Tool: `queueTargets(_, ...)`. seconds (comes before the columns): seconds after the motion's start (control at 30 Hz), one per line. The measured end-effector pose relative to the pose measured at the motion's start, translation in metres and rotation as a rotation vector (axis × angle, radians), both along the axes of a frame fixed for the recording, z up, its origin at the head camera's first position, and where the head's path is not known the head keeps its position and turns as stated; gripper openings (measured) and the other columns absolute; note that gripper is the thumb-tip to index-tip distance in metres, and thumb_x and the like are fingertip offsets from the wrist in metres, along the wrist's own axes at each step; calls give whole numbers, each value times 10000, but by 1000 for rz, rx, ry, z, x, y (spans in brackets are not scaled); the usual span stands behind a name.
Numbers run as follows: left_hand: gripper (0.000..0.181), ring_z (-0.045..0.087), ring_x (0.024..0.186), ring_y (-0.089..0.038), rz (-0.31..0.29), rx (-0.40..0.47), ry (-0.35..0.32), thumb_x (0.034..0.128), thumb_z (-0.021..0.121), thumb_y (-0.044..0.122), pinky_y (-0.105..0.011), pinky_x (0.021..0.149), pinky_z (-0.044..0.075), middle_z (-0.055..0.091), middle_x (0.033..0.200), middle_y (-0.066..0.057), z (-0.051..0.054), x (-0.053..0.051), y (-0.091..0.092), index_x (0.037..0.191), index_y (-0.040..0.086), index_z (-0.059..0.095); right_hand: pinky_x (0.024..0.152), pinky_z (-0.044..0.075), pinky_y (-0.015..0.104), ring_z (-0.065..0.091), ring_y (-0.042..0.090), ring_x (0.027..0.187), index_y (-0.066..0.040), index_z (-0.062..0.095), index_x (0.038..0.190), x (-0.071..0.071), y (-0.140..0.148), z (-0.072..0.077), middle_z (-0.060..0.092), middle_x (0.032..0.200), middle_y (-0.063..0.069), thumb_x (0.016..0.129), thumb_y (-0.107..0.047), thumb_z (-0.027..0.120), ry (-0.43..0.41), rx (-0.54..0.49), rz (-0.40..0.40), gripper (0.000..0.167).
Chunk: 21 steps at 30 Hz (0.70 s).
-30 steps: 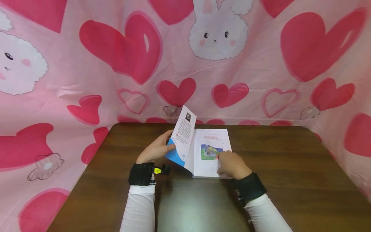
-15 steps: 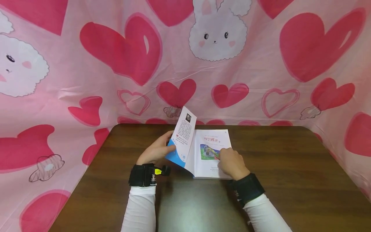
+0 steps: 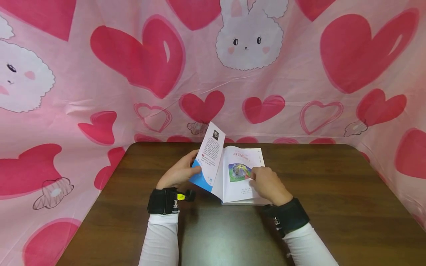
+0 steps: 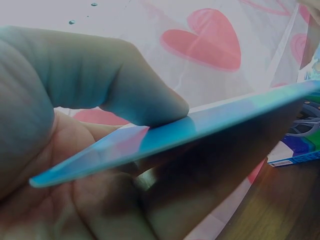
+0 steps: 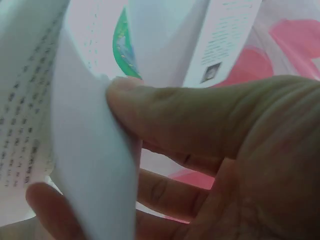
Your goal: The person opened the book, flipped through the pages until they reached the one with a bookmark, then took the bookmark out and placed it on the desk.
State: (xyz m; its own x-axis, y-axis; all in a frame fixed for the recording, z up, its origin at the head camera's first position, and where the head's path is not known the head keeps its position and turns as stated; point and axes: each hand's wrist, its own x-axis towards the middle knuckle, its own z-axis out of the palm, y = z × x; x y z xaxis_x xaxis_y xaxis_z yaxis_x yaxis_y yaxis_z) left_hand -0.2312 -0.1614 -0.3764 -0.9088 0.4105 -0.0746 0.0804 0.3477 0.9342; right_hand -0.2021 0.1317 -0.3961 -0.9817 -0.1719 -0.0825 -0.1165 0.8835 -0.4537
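Note:
An open paperback book point(image 3: 263, 201) lies on the table, its print upside down in the head view. My left hand point(image 3: 176, 173) holds the raised front cover with its printed flap point(image 3: 213, 147). In the left wrist view the thumb presses on top of the cover point(image 4: 210, 122), and the fingers lie beneath it. On the book's other side, my right hand point(image 3: 269, 184) pinches a page point(image 3: 244, 192) with a colour picture and lifts it off the pages below. In the right wrist view the page point(image 5: 95, 150) bends between thumb and fingers, and printed text shows on the page behind.
A dark wooden table point(image 3: 332, 192) extends around the book on all sides. Behind it hangs a pink cloth point(image 3: 199, 77) with hearts and rabbits. A black strap point(image 3: 163, 200) sits on my left wrist and another strap point(image 3: 291, 216) on my right.
The picture page lay flat a second ago; now its outer edge is raised and the sheet curves, held in my right hand. The left hand and the cover have stayed in place.

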Motion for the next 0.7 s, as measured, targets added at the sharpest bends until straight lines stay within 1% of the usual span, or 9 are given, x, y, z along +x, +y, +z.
queueTargets(0.1,678,732,885,-219,1,3,-2,1002,648,67,-424,832,670,583,1324,-297,-1,0,0,1589,-27,321,729,496,412,586,271,819,-27,722,920,2,0,4,712,963,155,927,-95,746,36,-38,-8,73)
queueTargets(0.2,674,733,888,-221,-5,8,-1,1003,644,63,-425,834,670,584,1322,-299,-2,0,0,1587,-28,321,845,553,504,626,326,922,13,750,1004,3,1,8,725,1089,220,911,-118,771,66,-68,-28,162)
queueTargets(0.27,670,730,888,-220,-8,13,-1,1004,638,57,-427,835,670,582,1320,-302,-2,0,0,1587,-33,318,950,558,570,638,381,1034,43,744,1098,3,2,10,702,1212,266,912,-139,785,77,-90,-48,264)
queueTargets(0.33,667,726,887,-219,-10,16,-1,1007,633,56,-426,835,670,578,1321,-303,-2,0,0,1587,-36,316,1055,519,623,616,436,1169,71,702,1222,3,5,12,653,1329,299,924,-148,783,81,-116,-75,379)
queueTargets(0.43,670,720,887,-214,-7,11,3,1007,637,60,-423,835,670,571,1330,-303,-2,0,0,1588,-36,319,1131,467,665,564,496,1317,76,586,1402,1,8,15,581,1449,326,943,-125,756,97,-156,-114,528)
queueTargets(0.5,673,717,883,-212,-3,2,9,1006,643,67,-420,833,670,569,1335,-301,-2,1,0,1589,-34,322,1126,475,667,565,505,1332,63,510,1482,1,9,16,570,1464,335,947,-89,733,118,-184,-132,599)
queueTargets(0.53,674,717,883,-214,-3,2,9,1006,643,67,-421,834,670,568,1335,-303,-2,1,0,1589,-35,321,1107,496,659,585,501,1310,58,482,1506,0,9,17,573,1458,339,945,-72,726,133,-196,-140,625)
queueTargets(0.63,672,719,876,-213,-2,1,14,1004,643,68,-420,830,671,576,1326,-303,-2,1,0,1586,-36,323,980,591,594,658,455,1137,43,432,1542,0,9,17,611,1402,338,934,-43,727,174,-230,-157,681)
queueTargets(0.7,670,722,870,-213,-2,3,16,1002,642,67,-418,825,671,585,1315,-304,-2,0,0,1583,-38,326,914,620,551,684,411,1051,46,411,1555,0,9,17,637,1369,332,928,-38,739,192,-257,-166,713)
